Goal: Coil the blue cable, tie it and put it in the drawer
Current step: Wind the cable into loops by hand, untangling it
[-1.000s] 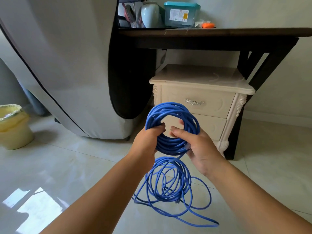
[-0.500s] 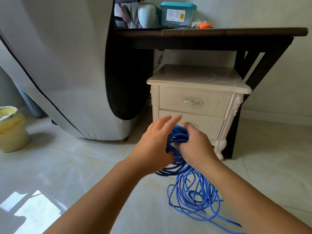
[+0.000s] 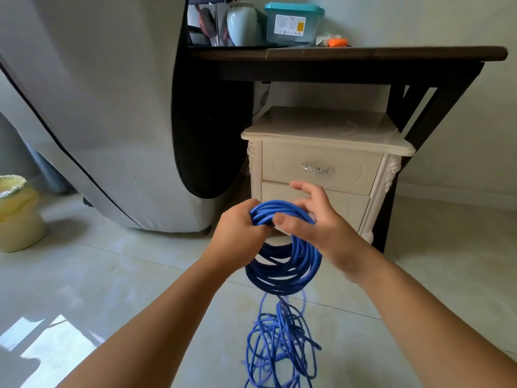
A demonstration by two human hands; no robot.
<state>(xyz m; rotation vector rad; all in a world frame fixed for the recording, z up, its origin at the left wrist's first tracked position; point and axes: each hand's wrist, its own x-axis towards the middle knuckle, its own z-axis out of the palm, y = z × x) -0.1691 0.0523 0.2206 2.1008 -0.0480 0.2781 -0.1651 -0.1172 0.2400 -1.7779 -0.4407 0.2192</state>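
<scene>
Blue cable (image 3: 291,264) coil at frame centre, its top gripped in the clenched left hand (image 3: 237,233), right hand (image 3: 321,222) released, fingers (image 3: 300,187) spread, thumb on the loops, coil hanging below, loose tail running straight down to tangled loops on the floor (image 3: 140,275).

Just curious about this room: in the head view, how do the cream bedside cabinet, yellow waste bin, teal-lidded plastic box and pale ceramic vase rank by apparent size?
1. cream bedside cabinet
2. yellow waste bin and teal-lidded plastic box look close; the frame edge cuts the bin, so unranked
3. pale ceramic vase
</scene>
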